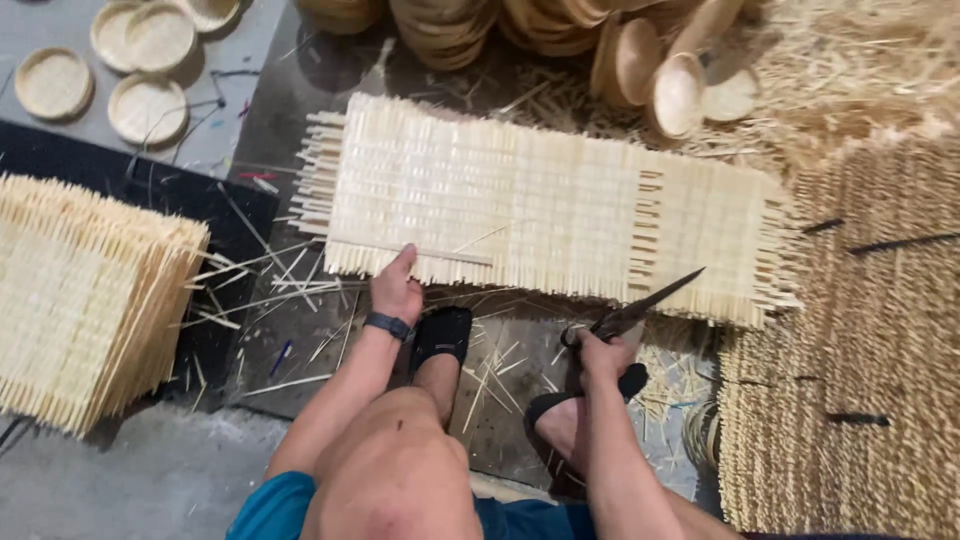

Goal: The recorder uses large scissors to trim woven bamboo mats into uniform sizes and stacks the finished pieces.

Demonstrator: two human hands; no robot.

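Both hands are working: my left hand [396, 290] is pressing flat on the woven mat [530, 205] while my right hand [603, 352] is gripping scissors [640, 306].

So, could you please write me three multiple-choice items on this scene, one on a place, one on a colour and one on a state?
1. Where does the left hand rest?
A. on the near edge of the woven mat
B. on the round trays
C. on the knee

2. What colour is the wristband?
A. white
B. black
C. red

3. How are the scissors in the right hand?
A. lying on the floor
B. held, blades pointing up and right
C. stuck in the mat

Answers: 1 A, fingers lie on the fringe; 2 B, a dark band; 3 B, the hand grips the handles.
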